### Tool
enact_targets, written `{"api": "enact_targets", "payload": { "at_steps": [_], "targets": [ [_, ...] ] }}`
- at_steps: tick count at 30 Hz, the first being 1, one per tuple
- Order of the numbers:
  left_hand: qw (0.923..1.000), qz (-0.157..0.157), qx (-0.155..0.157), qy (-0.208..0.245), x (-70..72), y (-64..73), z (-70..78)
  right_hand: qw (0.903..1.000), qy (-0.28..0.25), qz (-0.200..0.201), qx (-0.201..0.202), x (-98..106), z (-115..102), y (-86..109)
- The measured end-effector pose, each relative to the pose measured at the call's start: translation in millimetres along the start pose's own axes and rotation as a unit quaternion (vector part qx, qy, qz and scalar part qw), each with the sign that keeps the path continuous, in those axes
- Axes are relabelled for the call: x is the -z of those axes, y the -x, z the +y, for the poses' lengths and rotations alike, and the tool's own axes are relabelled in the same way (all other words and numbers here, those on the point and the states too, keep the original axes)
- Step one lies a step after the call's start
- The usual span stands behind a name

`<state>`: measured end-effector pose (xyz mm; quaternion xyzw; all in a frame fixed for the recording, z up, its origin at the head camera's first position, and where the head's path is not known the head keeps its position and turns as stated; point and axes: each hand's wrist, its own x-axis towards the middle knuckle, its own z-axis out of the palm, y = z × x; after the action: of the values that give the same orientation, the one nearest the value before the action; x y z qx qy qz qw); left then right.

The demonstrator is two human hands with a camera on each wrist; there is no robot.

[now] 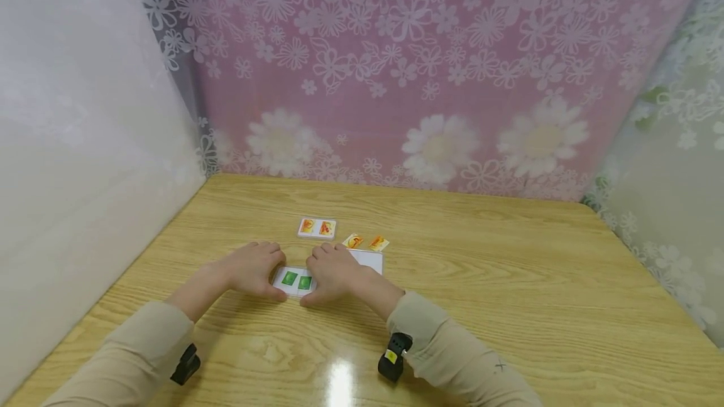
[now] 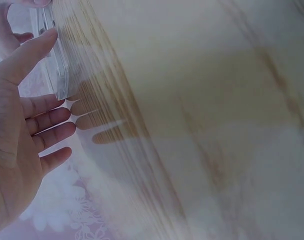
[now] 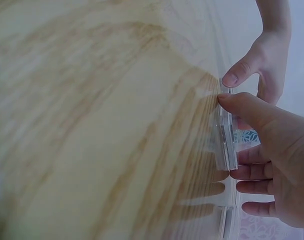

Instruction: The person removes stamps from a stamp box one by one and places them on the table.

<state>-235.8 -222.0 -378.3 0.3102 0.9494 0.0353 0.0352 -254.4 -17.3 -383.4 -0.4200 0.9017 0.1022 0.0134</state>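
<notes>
A flat clear plastic case (image 1: pixel 294 291) showing two green squares on white lies on the table between both hands. At its left end, my left hand (image 1: pixel 254 269) holds it with the thumb along the near edge and fingers at the far side. My right hand (image 1: pixel 335 274) holds the right end the same way and covers part of it. In the right wrist view, both thumbs meet the near edge of the case (image 3: pixel 227 145), close together. The left wrist view shows the left fingertips at the case's corner (image 2: pixel 62 82).
Behind the hands lies a similar case (image 1: pixel 317 235) with two orange pictures. Two loose orange-and-white pieces (image 1: pixel 353 241) lie right of it. A white flat rectangle (image 1: pixel 370 260) is partly hidden by the right hand. A flowered pink curtain (image 1: pixel 362 80) hangs behind the wooden table (image 1: pixel 509 281).
</notes>
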Motion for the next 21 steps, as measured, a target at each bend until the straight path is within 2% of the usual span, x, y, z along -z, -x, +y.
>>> {"api": "enact_targets", "payload": {
  "at_steps": [21],
  "targets": [
    [0.9996, -0.001, -0.010, -0.028, -4.4, -6.4, -0.8, 0.9993, -0.038, 0.000, -0.004, -1.3, 2.5, -3.8]
  ]
}}
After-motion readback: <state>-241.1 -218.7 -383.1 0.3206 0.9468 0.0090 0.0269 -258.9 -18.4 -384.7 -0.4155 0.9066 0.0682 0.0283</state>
